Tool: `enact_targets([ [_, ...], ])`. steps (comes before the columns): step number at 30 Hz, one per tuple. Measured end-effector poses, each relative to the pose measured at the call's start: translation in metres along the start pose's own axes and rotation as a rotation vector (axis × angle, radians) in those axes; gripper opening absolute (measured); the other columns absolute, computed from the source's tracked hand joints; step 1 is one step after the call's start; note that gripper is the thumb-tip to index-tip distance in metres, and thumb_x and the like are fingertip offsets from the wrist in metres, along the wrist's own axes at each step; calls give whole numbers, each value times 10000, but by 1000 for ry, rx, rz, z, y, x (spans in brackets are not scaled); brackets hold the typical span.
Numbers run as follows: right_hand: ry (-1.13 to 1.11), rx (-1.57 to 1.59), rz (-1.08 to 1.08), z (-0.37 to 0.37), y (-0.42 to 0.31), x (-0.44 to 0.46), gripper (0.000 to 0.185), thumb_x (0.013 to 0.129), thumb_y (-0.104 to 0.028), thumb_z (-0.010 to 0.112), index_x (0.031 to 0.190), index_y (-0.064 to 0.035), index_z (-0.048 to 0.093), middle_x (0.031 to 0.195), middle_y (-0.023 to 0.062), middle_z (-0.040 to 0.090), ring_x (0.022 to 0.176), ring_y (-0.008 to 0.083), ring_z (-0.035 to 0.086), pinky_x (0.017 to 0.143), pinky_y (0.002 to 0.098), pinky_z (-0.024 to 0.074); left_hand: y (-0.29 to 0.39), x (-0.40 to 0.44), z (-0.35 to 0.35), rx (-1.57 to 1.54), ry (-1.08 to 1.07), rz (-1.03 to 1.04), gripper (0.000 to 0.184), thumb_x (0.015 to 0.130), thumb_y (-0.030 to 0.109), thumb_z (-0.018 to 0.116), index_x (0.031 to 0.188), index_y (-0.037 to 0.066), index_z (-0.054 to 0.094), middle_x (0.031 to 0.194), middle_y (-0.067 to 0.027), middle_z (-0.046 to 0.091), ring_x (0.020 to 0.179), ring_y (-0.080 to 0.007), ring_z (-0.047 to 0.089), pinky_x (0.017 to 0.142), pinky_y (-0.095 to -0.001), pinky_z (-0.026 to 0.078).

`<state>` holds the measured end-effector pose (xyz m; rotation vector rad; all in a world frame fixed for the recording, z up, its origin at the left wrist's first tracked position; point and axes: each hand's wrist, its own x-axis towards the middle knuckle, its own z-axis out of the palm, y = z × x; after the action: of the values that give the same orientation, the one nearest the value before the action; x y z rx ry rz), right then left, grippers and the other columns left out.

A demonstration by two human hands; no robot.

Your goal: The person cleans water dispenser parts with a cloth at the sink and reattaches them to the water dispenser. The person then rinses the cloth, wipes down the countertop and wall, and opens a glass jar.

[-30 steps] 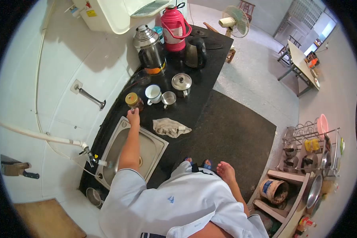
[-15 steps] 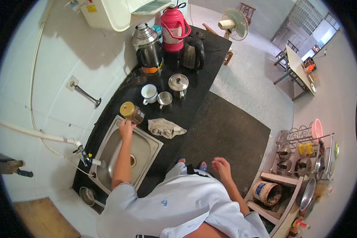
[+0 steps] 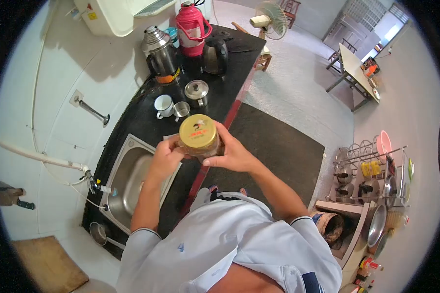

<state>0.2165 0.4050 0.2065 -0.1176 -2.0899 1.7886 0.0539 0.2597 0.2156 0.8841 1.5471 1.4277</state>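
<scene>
A glass jar with a gold lid (image 3: 198, 131) is held up in front of me, over the counter's front edge. My left hand (image 3: 167, 155) grips its left side, and my right hand (image 3: 232, 150) wraps round the right side with the thumb in front. The jar's dark contents are mostly hidden by the lid and my fingers. Behind the jar stand a white enamel mug (image 3: 164, 105), a small steel cup (image 3: 181, 110) and a lidded steel cup (image 3: 197, 93). The cloth on the counter is almost wholly hidden behind my hands and the jar.
A steel sink (image 3: 127, 180) is set into the black counter at my left, beside a tap (image 3: 90, 178). Farther back stand a steel thermos (image 3: 160, 56), a pink thermos (image 3: 190, 30) and a dark kettle (image 3: 215, 56). A dish rack (image 3: 371, 171) is at the right.
The jar has left the counter beside the sink and moved right and toward me. My right hand has come up from my side and taken hold of it too. The view has shifted slightly.
</scene>
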Motion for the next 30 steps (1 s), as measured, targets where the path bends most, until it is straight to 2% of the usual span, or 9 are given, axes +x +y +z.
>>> enact_targets([
  [6, 336, 366, 28, -3, -20, -26, 863, 667, -196, 810, 1339, -14, 300, 1250, 110, 461, 1186, 202, 442, 1025, 350, 333, -2, 3, 70, -75, 189, 323, 324, 894, 179, 535, 1170, 13, 502, 1072, -104, 588, 987, -174, 582, 830, -314, 491],
  [8, 461, 427, 43, -1, -26, -28, 848, 667, -201, 810, 1326, -7, 313, 1235, 113, 468, 1174, 198, 449, 1017, 347, 339, -4, 4, 104, -851, 84, 201, 461, 916, 343, 522, 1262, 48, 447, 1164, -82, 566, 1076, -208, 552, 931, -369, 437],
  [11, 547, 193, -17, 1, -20, -35, 875, 650, -279, 813, 1318, 6, 324, 1247, 140, 459, 1196, 243, 432, 1025, 372, 329, -9, 3, 124, -1190, -35, -55, 499, 921, 444, 464, 1251, 71, 478, 1199, -65, 563, 1092, -237, 547, 983, -419, 393],
  [15, 531, -323, 32, -12, -14, -52, 951, 612, -347, 807, 1341, 4, 308, 1328, 198, 387, 1277, 320, 341, 1060, 415, 273, -16, 18, 123, -1275, -31, -156, 492, 932, 456, 412, 1231, 79, 514, 1233, -78, 545, 1134, -244, 519, 979, -428, 401],
  [20, 678, -62, -245, -18, -69, -52, 809, 662, -348, 767, 1303, -30, 389, 1308, 199, 408, 1206, 368, 408, 1017, 420, 326, -22, 14, 130, -1318, -23, -125, 575, 903, 486, 422, 1295, 66, 444, 1324, -120, 461, 1206, -270, 460, 1029, -444, 359],
  [22, 465, -759, -254, -32, -92, -50, 647, 690, -357, 731, 1211, -56, 495, 1260, 186, 459, 1137, 370, 470, 961, 422, 385, -26, 6, 137, -1035, -52, -48, 499, 934, 435, 376, 1270, 78, 473, 1282, -86, 500, 1153, -247, 512, 1000, -432, 388],
  [27, 563, -867, -185, -4, -76, -49, 294, 728, -265, 697, 945, -88, 608, 967, 99, 579, 886, 300, 561, 744, 391, 481, -75, 2, 135, -489, -64, 200, 420, 944, 351, 300, 1211, 51, 422, 1195, -78, 484, 1130, -176, 480, 948, -340, 428],
  [28, 561, -872, -194, 1, -73, -52, 294, 728, -265, 697, 945, -88, 608, 967, 99, 579, 886, 300, 561, 744, 391, 481, -86, 1, 134, -491, -63, 210, 420, 944, 351, 300, 1211, 51, 422, 1195, -78, 484, 1130, -176, 480, 948, -340, 428],
  [30, 548, -906, -275, 9, -68, -57, 240, 719, -229, 693, 901, -94, 616, 951, 99, 568, 847, 284, 561, 717, 372, 484, -36, -23, 139, -1129, -141, -103, 283, 937, 234, 461, 1176, 82, 456, 1129, -58, 511, 1078, -182, 520, 880, -345, 458],
])
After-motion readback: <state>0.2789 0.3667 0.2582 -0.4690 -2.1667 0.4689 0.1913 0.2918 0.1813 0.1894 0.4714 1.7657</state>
